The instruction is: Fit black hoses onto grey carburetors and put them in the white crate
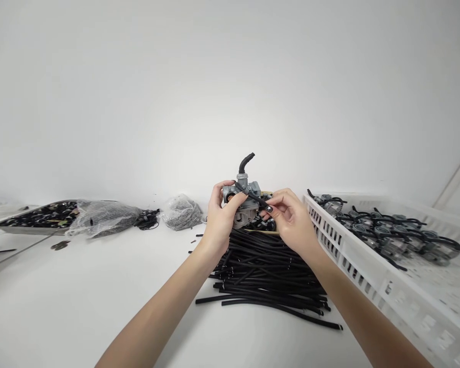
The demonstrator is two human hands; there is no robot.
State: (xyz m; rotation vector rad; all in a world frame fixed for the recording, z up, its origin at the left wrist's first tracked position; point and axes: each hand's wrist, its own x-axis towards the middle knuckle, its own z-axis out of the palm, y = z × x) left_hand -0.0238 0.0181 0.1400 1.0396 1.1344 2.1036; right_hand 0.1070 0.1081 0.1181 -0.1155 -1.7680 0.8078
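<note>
A person's two bare hands work above a white counter (pixel 111 301), seen from the wearer's own viewpoint. The left hand (pixel 219 217) grasps a small grey metal carburetor (pixel 245 215), fingers behind and thumb across its front, holding it raised near the middle of the counter's back edge. The right hand (pixel 293 219) pinches a black hose (pixel 257 198) between thumb and fingertips; the hose slants across the carburetor's front, under or beside the left thumb. Whether its end is pushed onto a fitting cannot be told.

The held carburetor looks partly finished: a short bent black tube (pixel 246 162) already rises from its top, while the hose is still in the fingers. In a white plastic crate (pixel 339 250) along the counter's right side, a group of similar carburetors (pixel 391 236) sits with black hoses or tubes on them, apparently done. Many loose hoses (pixel 268 276) remain unattached, heaped below the hands, and a shallow yellow-rimmed container (pixel 264 232) of small parts stands behind the heap.

Toward the counter's back left corner lie a metal tray (pixel 26 231) of small dark parts and two clear plastic bags (pixel 107 219), both filled.
</note>
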